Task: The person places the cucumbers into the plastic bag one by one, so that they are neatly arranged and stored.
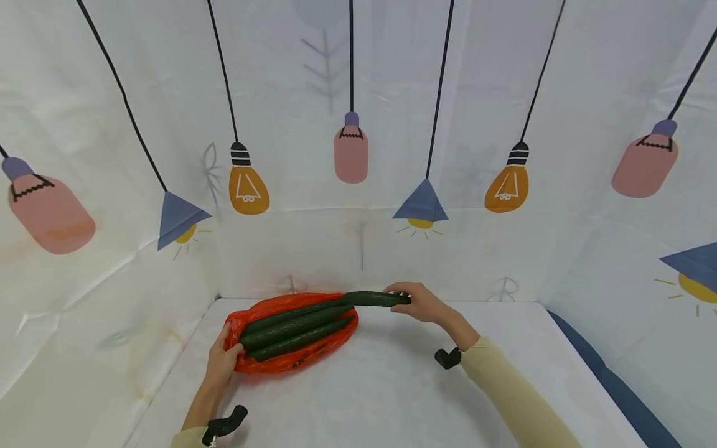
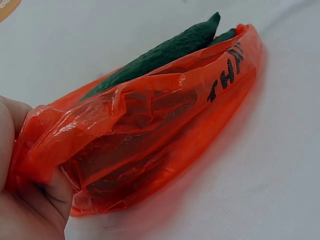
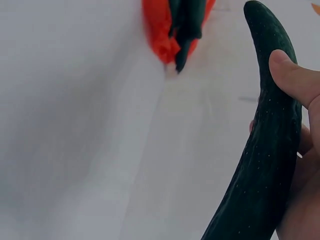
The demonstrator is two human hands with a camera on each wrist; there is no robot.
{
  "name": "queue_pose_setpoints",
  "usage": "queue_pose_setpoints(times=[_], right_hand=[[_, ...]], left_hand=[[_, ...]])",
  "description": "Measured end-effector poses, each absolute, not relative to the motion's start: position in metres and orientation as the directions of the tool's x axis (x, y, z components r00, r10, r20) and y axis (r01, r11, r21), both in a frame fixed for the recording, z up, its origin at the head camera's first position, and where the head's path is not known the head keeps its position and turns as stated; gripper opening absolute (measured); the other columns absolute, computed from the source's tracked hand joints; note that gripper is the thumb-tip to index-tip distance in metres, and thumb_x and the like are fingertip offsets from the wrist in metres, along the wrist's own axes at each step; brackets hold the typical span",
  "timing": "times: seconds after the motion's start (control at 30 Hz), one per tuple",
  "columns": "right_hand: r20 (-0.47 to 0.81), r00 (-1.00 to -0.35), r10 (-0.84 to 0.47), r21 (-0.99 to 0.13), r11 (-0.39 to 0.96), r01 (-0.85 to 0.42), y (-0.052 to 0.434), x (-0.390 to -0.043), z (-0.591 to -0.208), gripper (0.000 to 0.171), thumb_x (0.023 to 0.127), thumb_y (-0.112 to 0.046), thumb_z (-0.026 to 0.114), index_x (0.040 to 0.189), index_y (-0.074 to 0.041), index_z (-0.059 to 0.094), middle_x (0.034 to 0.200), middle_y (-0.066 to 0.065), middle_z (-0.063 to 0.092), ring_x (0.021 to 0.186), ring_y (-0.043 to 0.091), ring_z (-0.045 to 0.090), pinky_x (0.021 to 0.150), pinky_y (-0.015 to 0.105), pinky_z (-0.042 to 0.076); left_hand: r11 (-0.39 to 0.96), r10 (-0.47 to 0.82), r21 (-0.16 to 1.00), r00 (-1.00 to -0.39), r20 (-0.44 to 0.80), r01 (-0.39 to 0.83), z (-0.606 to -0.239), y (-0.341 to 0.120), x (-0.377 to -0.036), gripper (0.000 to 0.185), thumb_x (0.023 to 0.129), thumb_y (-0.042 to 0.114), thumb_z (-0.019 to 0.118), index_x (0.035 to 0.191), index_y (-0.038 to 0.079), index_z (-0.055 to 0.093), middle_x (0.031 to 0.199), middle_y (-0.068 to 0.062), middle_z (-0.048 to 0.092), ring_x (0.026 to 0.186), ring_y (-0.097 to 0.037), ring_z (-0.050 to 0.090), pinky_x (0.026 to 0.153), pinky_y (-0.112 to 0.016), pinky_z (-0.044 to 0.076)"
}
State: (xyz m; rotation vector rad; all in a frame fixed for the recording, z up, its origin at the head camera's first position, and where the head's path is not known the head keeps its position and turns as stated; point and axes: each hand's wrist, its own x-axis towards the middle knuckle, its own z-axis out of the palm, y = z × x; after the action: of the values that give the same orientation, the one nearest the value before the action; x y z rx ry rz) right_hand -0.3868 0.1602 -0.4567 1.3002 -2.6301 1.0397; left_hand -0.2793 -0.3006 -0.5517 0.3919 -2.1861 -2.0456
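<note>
A red plastic bag (image 1: 330, 345) with dark print lies on the white table, its mouth spread around several dark green cucumbers (image 1: 297, 328). My left hand (image 1: 220, 359) grips the bag's left end; in the left wrist view the thumb and fingers pinch the bunched plastic (image 2: 65, 135). Right of the bag, my right hand (image 1: 417, 301) holds a single cucumber (image 1: 372, 298) by its right end. In the right wrist view the thumb presses along this slightly curved cucumber (image 3: 270, 120), with the fingers behind it. In the head view its left end reaches the bag's upper edge.
The white table (image 1: 392, 392) meets a pale wall covering (image 1: 302, 249) printed with hanging lamps just behind the bag. Similar covering rises at left and right. Dark blue material (image 1: 610, 379) shows beyond the table's right edge. A black band piece (image 1: 448, 358) sits at the right wrist.
</note>
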Motion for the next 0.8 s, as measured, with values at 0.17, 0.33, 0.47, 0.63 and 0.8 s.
queue_pose_setpoints(times=[0.17,0.33,0.47,0.63,0.8], right_hand=[[0.275,-0.618,-0.736,-0.535,0.417,-0.735,0.131,-0.392,-0.448,0.036,0.082,-0.030,0.060,0.116,-0.020,0.054,0.099,-0.007,0.057,0.077,0.010,0.051,0.066,0.026,0.046],[0.265,-0.583,-0.768,-0.507,0.403,-0.762,0.101,-0.396,-0.442,0.038,0.082,-0.032,0.059,0.117,-0.019,0.055,0.109,-0.009,0.055,0.089,0.006,0.050,0.075,0.024,0.045],[0.251,-0.582,-0.773,-0.487,0.419,-0.766,0.079,-0.400,-0.442,0.037,0.082,-0.024,0.062,0.117,-0.019,0.055,0.113,-0.010,0.054,0.097,0.004,0.049,0.081,0.025,0.043],[0.228,-0.583,-0.780,-0.474,0.434,-0.766,0.055,-0.402,-0.444,0.038,0.082,-0.024,0.061,0.119,-0.021,0.054,0.116,-0.011,0.052,0.103,0.006,0.048,0.086,0.027,0.041],[0.224,-0.563,-0.796,-0.450,0.428,-0.784,0.032,-0.402,-0.445,0.037,0.083,-0.022,0.061,0.120,-0.021,0.054,0.117,-0.011,0.052,0.106,0.006,0.047,0.088,0.027,0.040]], left_hand=[[0.073,-0.287,0.991,-0.954,-0.085,-0.110,-0.548,-0.301,-0.278,0.074,0.082,0.002,0.041,0.142,0.024,0.004,0.146,-0.005,0.006,0.121,-0.026,0.017,0.081,-0.025,0.041],[0.059,-0.285,0.992,-0.954,-0.089,-0.111,-0.543,-0.300,-0.279,0.076,0.080,0.001,0.042,0.142,0.025,0.004,0.147,-0.003,0.004,0.124,-0.025,0.015,0.087,-0.030,0.039],[0.056,-0.291,0.993,-0.953,-0.086,-0.106,-0.543,-0.300,-0.279,0.076,0.080,0.000,0.042,0.142,0.025,0.005,0.147,-0.002,0.003,0.127,-0.024,0.012,0.098,-0.039,0.029],[0.053,-0.302,0.994,-0.950,-0.074,-0.095,-0.543,-0.300,-0.279,0.075,0.080,-0.002,0.041,0.142,0.024,0.007,0.147,-0.004,0.004,0.129,-0.025,0.009,0.100,-0.044,0.023],[0.049,-0.288,0.996,-0.956,-0.058,-0.076,-0.542,-0.298,-0.278,0.074,0.082,-0.002,0.040,0.142,0.022,0.006,0.147,-0.005,0.004,0.130,-0.026,0.006,0.102,-0.045,0.019]])
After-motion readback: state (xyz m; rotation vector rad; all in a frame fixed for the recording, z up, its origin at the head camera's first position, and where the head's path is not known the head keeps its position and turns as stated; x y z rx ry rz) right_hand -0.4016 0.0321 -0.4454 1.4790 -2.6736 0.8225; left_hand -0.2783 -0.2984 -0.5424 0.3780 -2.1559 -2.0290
